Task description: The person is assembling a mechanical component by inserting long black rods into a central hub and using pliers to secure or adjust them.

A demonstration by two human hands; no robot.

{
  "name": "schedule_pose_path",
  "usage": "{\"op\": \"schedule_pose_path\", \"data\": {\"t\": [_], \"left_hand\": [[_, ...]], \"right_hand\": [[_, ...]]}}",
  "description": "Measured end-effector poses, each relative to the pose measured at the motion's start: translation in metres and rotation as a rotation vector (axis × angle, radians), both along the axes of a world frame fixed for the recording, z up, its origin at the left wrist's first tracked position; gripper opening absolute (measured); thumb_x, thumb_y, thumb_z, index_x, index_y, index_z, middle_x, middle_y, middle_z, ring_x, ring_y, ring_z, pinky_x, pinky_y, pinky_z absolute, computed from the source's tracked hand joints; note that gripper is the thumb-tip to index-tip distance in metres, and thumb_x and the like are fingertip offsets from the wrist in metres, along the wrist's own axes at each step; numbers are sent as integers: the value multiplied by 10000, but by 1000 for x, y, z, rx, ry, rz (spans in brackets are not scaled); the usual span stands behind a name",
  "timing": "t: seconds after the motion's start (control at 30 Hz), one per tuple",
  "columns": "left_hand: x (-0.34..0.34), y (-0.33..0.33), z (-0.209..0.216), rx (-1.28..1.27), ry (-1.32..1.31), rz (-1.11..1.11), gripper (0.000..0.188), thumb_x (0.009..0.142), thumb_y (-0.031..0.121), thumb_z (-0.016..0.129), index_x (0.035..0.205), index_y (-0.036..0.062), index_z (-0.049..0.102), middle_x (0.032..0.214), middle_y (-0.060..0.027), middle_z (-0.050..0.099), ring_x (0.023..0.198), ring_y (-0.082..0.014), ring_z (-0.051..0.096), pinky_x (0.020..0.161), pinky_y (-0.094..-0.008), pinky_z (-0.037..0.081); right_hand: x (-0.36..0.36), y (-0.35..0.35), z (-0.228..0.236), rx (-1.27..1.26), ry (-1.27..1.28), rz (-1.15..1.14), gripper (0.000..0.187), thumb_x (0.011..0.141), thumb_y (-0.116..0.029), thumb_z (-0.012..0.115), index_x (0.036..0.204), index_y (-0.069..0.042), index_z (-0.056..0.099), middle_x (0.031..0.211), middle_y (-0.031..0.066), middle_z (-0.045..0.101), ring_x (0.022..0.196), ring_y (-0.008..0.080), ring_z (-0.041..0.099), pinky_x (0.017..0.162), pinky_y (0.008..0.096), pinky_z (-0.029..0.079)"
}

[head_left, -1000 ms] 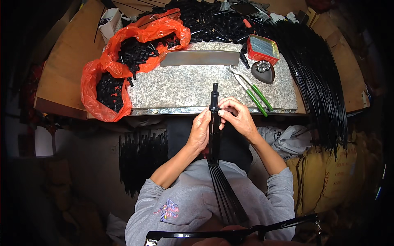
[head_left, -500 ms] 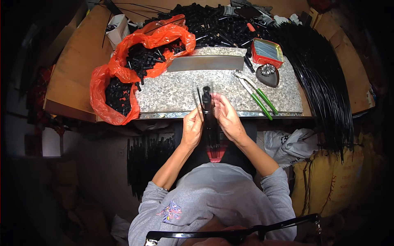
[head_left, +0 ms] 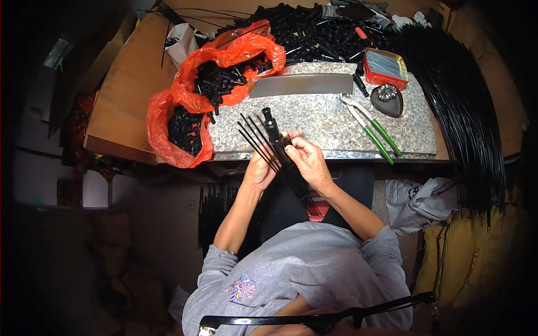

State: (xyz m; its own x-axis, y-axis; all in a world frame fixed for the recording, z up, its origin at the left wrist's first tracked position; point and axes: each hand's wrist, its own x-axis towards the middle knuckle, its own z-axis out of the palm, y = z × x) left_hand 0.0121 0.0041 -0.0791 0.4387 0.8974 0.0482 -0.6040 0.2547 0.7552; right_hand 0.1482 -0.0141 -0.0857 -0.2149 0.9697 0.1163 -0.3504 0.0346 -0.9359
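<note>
In front of the bench edge, a black frame like an umbrella's (head_left: 272, 130) leans to the left at its upper end, with a tube, a collar and thin black ribs (head_left: 253, 138) fanned to its left. My left hand (head_left: 259, 169) is closed around the lower part of those ribs, its fingers partly hidden behind them. My right hand (head_left: 311, 162) pinches the frame just below the collar, with the thumb in front. The frame's lower end runs down between my legs.
On the stone slab (head_left: 314, 120) lie green-handled pliers (head_left: 371, 127), a metal strip (head_left: 302, 84), a dark dish (head_left: 388, 102) of shiny small parts and a red tin (head_left: 385, 69). Orange bags (head_left: 158, 131) of black parts stand left. Long black rods (head_left: 465, 117) hang over the right edge.
The frame has tilted to the left at its top, and several ribs now fan out beside it. My right hand has closed in on the frame. The whole view has shifted slightly.
</note>
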Motion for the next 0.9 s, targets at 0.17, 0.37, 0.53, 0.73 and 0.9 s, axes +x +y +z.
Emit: {"op": "schedule_pose_path", "data": {"t": [0.17,0.37,0.53,0.73,0.9], "left_hand": [[0,-1,0,-88,-166,26,430,794,157,643,1158,-17,494,1159,-169,542,1180,-276,446,1005,-404,353],[-1,-1,6,-97,30,75,446,806,223,623,1152,-38,519,1203,-168,519,1128,-235,491,966,-351,385],[-2,-1,8,-68,71,27,449,806,246,625,1143,-36,531,1204,-163,517,1072,-217,526,931,-332,412],[-7,3,7,-50,140,3,461,808,236,624,1143,-62,517,1206,-182,511,1093,-233,516,951,-340,400],[-6,1,9,-62,133,3,500,805,266,627,1153,-70,506,1209,-176,512,1115,-236,504,962,-344,392]], "right_hand": [[-11,1,-3,-39,102,-46,151,894,-138,533,816,-10,517,710,-35,466,646,31,402,576,185,351],[-5,4,-3,-43,36,6,151,885,-164,541,804,-39,517,720,-46,459,659,30,399,610,191,345],[-4,7,-7,-123,221,139,143,881,-178,554,841,-43,534,762,-44,479,692,30,418,629,192,353],[-1,12,-6,-177,236,219,144,879,-170,563,905,-30,545,803,-41,493,718,35,435,655,192,368],[-3,6,1,-135,194,174,142,887,-145,545,952,-19,541,842,-32,501,751,41,453,687,198,384]]}}
